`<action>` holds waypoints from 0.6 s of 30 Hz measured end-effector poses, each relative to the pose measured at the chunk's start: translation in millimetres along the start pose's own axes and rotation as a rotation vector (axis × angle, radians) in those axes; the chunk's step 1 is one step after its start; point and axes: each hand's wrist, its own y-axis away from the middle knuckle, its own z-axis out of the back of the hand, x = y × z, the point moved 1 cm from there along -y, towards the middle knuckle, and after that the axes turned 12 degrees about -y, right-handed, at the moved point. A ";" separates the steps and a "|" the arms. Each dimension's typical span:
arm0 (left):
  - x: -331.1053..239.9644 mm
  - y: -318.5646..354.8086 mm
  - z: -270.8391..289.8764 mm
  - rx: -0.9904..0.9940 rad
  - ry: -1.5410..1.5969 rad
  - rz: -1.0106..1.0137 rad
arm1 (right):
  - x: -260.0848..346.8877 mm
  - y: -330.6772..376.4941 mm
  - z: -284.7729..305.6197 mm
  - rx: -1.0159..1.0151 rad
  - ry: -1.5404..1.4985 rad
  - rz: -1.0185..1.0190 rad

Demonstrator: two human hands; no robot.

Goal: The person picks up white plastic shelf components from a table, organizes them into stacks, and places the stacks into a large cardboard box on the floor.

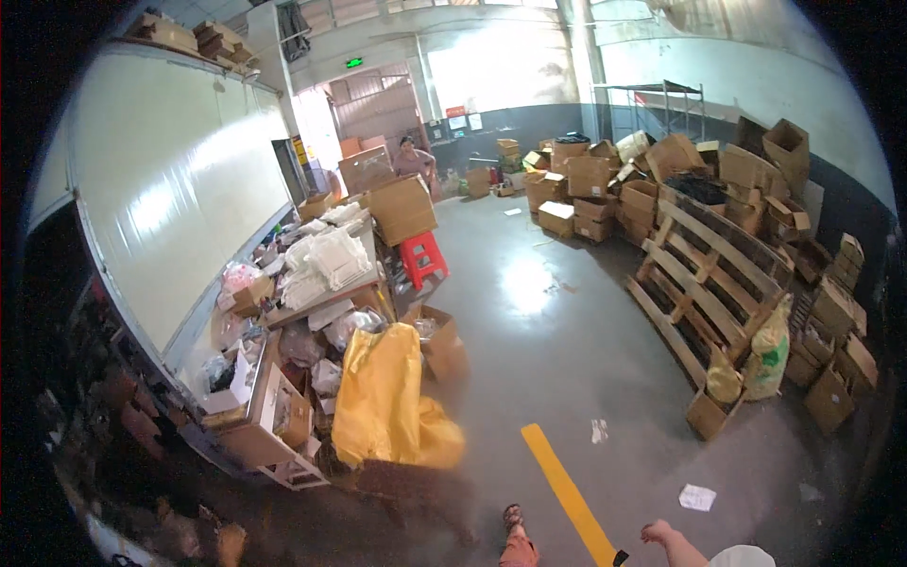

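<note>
Below, the right hand (657, 533) hangs near white paper (697, 498) (any print unreadable).

A warehouse or workshop: heaped cardboard boxes (590, 177), a wooden pallet (697, 277), a yellow floor line (569, 496)

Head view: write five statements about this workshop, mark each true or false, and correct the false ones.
1. The yellow floor stripe runs to the left of the right hand in the picture. True.
2. The right hand grips a cardboard box. False: no object shows in it.
3. The slatted wooden pallet stands tilted near piled cardboard boxes. True.
4. The plastic stool is blue. False: it is red.
5. The large yellow sack-like material lies right of the stripe. False: it is on the left.
</note>
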 end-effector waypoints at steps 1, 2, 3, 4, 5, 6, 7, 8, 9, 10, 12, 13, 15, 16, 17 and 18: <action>-19.5 -25.0 23.9 0.001 -0.001 -0.003 | 30.4 -30.0 16.0 0.007 -0.163 0.031; -36.0 -51.4 51.6 0.003 -0.005 -0.009 | 67.1 -58.7 33.3 0.012 -0.326 0.071; -3.0 -40.1 64.2 0.010 0.033 0.109 | 121.0 -68.3 -13.1 -0.016 -0.207 0.041; -7.5 -55.7 95.5 0.006 0.034 0.121 | 151.1 -85.2 -17.6 0.027 -0.329 0.024; -38.5 -93.4 140.7 -0.010 -0.001 0.063 | 153.6 -111.7 4.3 0.001 -0.475 0.041; -61.4 -124.9 178.7 -0.017 -0.041 0.023 | 153.5 -131.5 12.9 -0.045 -0.370 -0.041; -61.5 -145.4 203.5 -0.001 -0.085 0.023 | 169.6 -139.6 -2.2 -0.030 -0.239 -0.155; -68.2 -172.4 235.4 0.012 -0.153 0.000 | 185.7 -144.4 -4.6 0.035 -0.063 -0.198; -62.6 -192.7 259.7 0.052 -0.235 -0.010 | 218.1 -140.1 -15.7 0.122 0.041 -0.221; -75.4 -223.6 297.7 0.079 -0.349 -0.066 | 245.7 -145.9 -24.6 0.164 0.080 -0.237; -176.9 -267.9 381.2 -0.098 -0.331 -0.198 | 289.4 -150.7 -11.0 0.145 0.078 -0.269; -227.0 -269.8 423.4 -0.312 -0.215 -0.244 | 311.8 -160.6 -9.3 0.136 0.067 -0.274; -244.1 -331.6 479.0 -0.293 -0.095 -0.266 | 375.8 -201.1 -17.6 0.187 0.096 -0.255; -256.0 -365.5 502.9 -0.402 -0.072 -0.329 | 404.0 -222.5 -17.0 0.200 0.104 -0.254; -290.0 -389.1 525.3 -0.426 -0.026 -0.385 | 424.7 -238.9 -11.2 0.187 0.099 -0.272; -313.9 -409.9 529.2 -0.451 -0.051 -0.437 | 450.4 -262.0 -3.3 0.172 0.102 -0.282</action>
